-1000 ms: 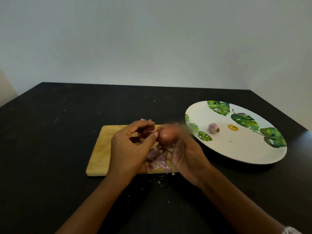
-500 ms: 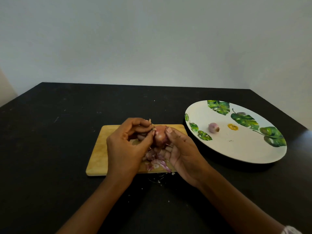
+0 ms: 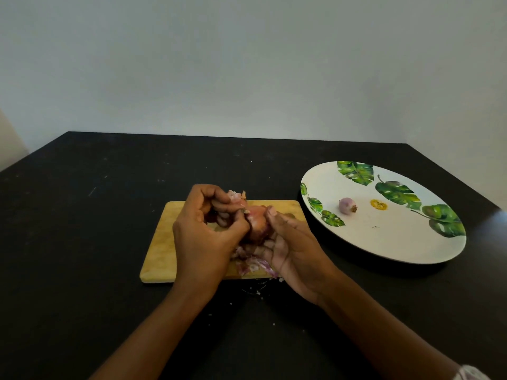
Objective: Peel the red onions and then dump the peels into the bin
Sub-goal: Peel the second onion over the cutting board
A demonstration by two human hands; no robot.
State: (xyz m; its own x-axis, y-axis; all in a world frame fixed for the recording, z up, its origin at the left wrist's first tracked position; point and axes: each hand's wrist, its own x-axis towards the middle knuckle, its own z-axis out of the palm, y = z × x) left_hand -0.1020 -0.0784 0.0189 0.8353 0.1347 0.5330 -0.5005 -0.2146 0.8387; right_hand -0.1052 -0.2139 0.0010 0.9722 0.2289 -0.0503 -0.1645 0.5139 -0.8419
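Center frame, over a wooden cutting board (image 3: 164, 242) on a black desk (image 3: 82, 215): a person's right hand (image 3: 296, 253) cups a red onion (image 3: 256, 223), fingers (image 3: 271, 212) curled round its right side and thumb tip on top. The left hand (image 3: 203, 237) has its fingers (image 3: 211, 192) curled tight, pinching a pale scrap of skin (image 3: 234, 197) just above the onion, while its thumb presses on the bulb's upper left.

A second ago the onion was a blur, turning in the right hand. Half a second ago it had settled and the left thumb had come against it. Now the scrap stands higher and more of it shows beyond the left fingers, so a strip appears to be lifting away. This onion still looks brownish-red and is probably only partly peeled.

A loose pile of peels (image 3: 252, 266) lies on the board's near edge under the hands, with flecks spilled on the desk. At right, one small peeled onion (image 3: 347, 205) sits on a leaf-patterned plate (image 3: 384, 242). No bin is in view, and the dumping step is not yet begun.
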